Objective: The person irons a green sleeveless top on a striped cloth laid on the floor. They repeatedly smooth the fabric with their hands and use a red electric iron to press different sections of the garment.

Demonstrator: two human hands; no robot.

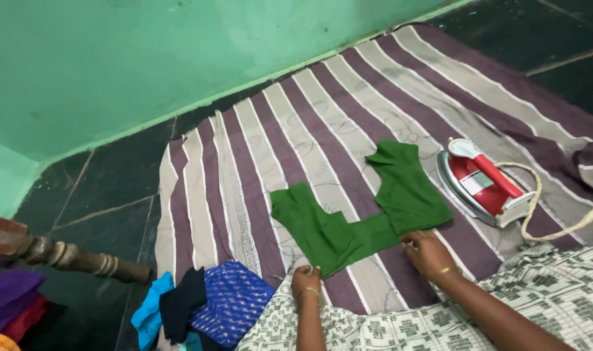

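Two bare hands rest on the near edge of a green blouse point(358, 211) that lies flat on a striped cloth point(309, 130) spread over the dark floor point(101, 188). The left hand point(305, 281) sits at the garment's near left corner, fingers curled together and pinching the hem; the fingertips themselves are tucked under and hard to make out. The right hand point(428, 253) presses on the near middle edge, fingers bunched on the fabric, though whether they grip it or only hold it down cannot be told. Both forearms run out of the bottom of the frame, and each wrist carries a thin bangle.

The blouse spreads in a rough V, one half reaching far right toward a red and white iron point(481, 182), which stands tilted on the cloth just to the right of the garment, apart from it. Its woven cord point(556, 214) loops away right and is cut off at the frame edge.

Near the bottom, a patterned green and white garment point(556, 279) worn by the person covers much of the cloth. At near left lies a heap of blue and dark clothes point(205, 305), partly cut off. A turned wooden leg point(69, 257) enters from the left edge, with more coloured fabric point(11, 302) below it, only partly seen. A green wall point(147, 58) rises at the far side.
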